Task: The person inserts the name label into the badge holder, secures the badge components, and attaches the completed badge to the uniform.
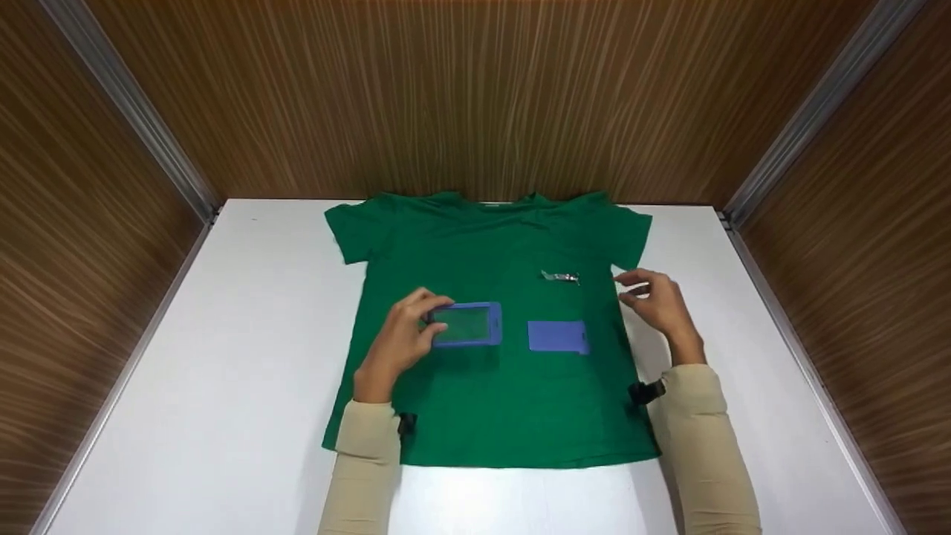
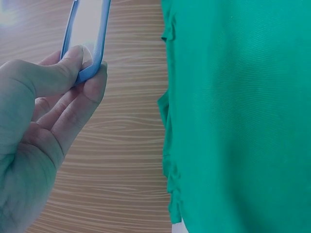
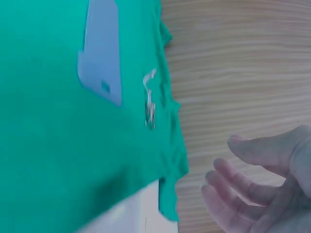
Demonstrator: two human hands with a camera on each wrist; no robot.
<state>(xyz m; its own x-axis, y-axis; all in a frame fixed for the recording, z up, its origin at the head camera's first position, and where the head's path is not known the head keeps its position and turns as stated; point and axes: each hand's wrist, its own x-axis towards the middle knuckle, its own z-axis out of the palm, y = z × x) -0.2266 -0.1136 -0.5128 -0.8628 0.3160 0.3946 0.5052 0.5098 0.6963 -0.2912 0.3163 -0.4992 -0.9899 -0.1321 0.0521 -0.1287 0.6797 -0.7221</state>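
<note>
A white desk (image 1: 245,357) walled in by wood panels carries a green T-shirt (image 1: 483,401) spread flat, collar at the far edge. On the left, the left hand (image 1: 401,338) pinches the near end of a blue-framed clear badge holder (image 1: 466,325) between thumb and fingers, lifting it just above the shirt's middle; the left wrist view shows the thumb (image 2: 58,73) pressed on the frame's edge. To its right a flat blue card (image 1: 558,336) lies on the shirt, apart from the holder. Beyond the card, a small metal clip (image 1: 561,277) rests on the shirt's chest. Farthest right, the right hand (image 1: 657,301) hovers over the shirt's right edge near the sleeve, fingers loosely curved and holding nothing.
</note>
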